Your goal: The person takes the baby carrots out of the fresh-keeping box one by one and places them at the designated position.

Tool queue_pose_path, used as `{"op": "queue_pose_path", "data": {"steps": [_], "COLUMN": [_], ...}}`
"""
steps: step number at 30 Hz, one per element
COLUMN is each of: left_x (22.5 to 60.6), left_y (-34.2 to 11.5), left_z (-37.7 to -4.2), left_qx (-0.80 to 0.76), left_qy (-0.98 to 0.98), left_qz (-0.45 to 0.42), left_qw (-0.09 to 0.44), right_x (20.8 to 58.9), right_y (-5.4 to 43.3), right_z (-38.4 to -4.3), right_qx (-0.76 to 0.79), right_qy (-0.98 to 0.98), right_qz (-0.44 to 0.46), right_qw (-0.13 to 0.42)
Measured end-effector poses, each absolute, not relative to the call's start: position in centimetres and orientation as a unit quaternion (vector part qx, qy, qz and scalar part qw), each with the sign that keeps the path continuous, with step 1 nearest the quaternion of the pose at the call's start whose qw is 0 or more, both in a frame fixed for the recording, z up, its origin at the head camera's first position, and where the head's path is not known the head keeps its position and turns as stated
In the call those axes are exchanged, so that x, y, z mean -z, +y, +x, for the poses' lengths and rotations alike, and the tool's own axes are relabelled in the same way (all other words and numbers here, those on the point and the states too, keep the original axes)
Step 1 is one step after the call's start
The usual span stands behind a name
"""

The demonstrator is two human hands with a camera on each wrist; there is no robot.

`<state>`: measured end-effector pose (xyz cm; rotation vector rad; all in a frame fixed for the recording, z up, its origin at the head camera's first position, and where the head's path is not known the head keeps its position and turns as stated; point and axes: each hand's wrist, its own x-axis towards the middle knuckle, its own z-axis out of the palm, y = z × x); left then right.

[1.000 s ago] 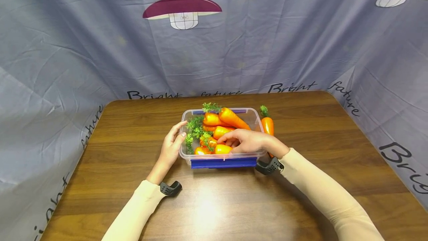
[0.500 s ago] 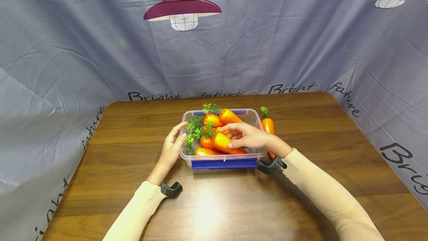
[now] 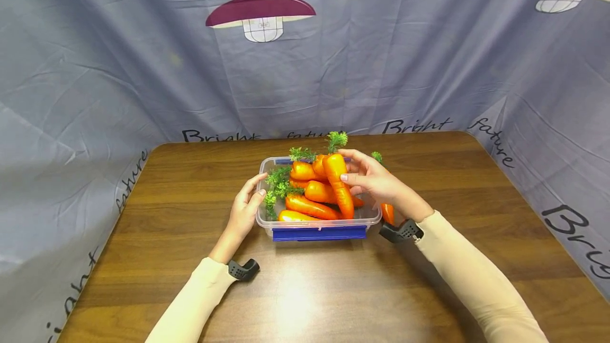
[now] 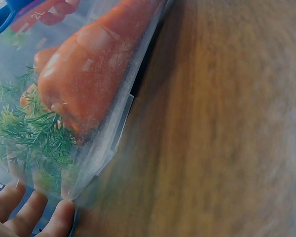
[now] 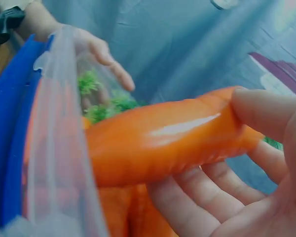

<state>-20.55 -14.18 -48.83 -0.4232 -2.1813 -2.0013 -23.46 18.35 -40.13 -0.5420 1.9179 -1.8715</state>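
A clear plastic container (image 3: 319, 224) with blue clips stands on the table, holding several orange carrots (image 3: 312, 207) with green leafy tops. My right hand (image 3: 376, 176) holds one carrot (image 3: 339, 187) over the container's right part, thumb on one side and fingers on the other. This carrot (image 5: 167, 138) tilts, leafy end up and away, its tip down inside the walls. At the container's left end, my left hand (image 3: 245, 208) holds the rim, with thumb and forefinger over the edge. Other fingertips (image 4: 33, 202) touch the outer wall in the left wrist view.
Another carrot (image 3: 388, 213) lies on the wooden table (image 3: 295, 290) just right of the container, partly hidden behind my right hand. A grey-blue curtain (image 3: 333, 78) with printed lamps and lettering hangs around the table's back and sides.
My right hand has lifted a carrot from among the others and turned it leafy end away, moving up and to the right. The left hand and container stay in place.
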Motion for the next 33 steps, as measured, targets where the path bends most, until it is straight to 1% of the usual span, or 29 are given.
{"op": "queue_pose_path", "data": {"steps": [7,13,18,26,33], "left_x": [48.9,48.9,48.9,48.9,48.8], "left_y": [-14.2,-14.2,-14.3,-14.3,-14.3], "left_z": [-20.5,-20.6,-20.6,-20.5,-20.5], "left_qx": [0.666,0.668,0.665,0.666,0.668], "left_qy": [-0.729,-0.726,-0.729,-0.729,-0.726], "left_qz": [-0.141,-0.142,-0.143,-0.141,-0.143], "left_qw": [0.076,0.076,0.078,0.073,0.072], "right_x": [39.7,39.6,40.3,41.9,43.6], "right_y": [21.1,24.5,27.2,30.7,31.8], "right_z": [-23.8,-23.9,-23.9,-23.6,-23.3], "right_qx": [0.753,0.809,0.837,0.813,0.714], "right_qy": [0.606,0.53,0.497,0.556,0.682], "right_qz": [-0.177,-0.178,-0.144,-0.054,0.033], "right_qw": [0.183,0.184,0.177,0.164,0.152]}}
